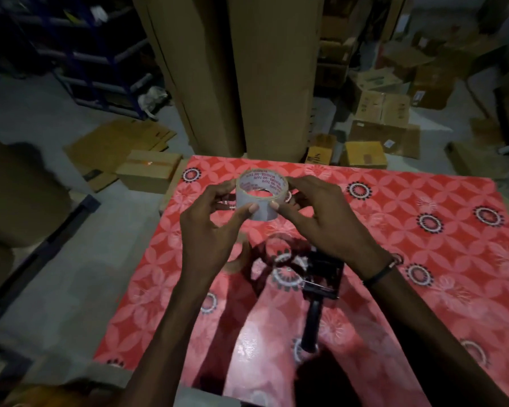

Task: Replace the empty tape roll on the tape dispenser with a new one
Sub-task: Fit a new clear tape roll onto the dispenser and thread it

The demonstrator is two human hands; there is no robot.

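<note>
Between the two hands, lifted clear of the surface, sits the new tape roll, its open core tilted up and red print ringing the cardboard inside. The left hand grasps it from one side, thumb pressed on the near face and fingers curled round the far edge. The right hand grasps the other side the same way, thumb tip on the near face just beside the left thumb. A dark band circles the right wrist.

Below the hands, nearer the person, the black tape dispenser lies on the red flower-patterned surface, its handle pointing back toward the body. Just beside it, under the left wrist, part of a brownish ring shows, which may be the empty tape roll; the wrist hides most of it.

Beyond the hands, past the far edge of the surface, tall rolls of brown cardboard stand upright. Cardboard boxes lie scattered on the floor to the right of them, and a closed box sits to the left.
</note>
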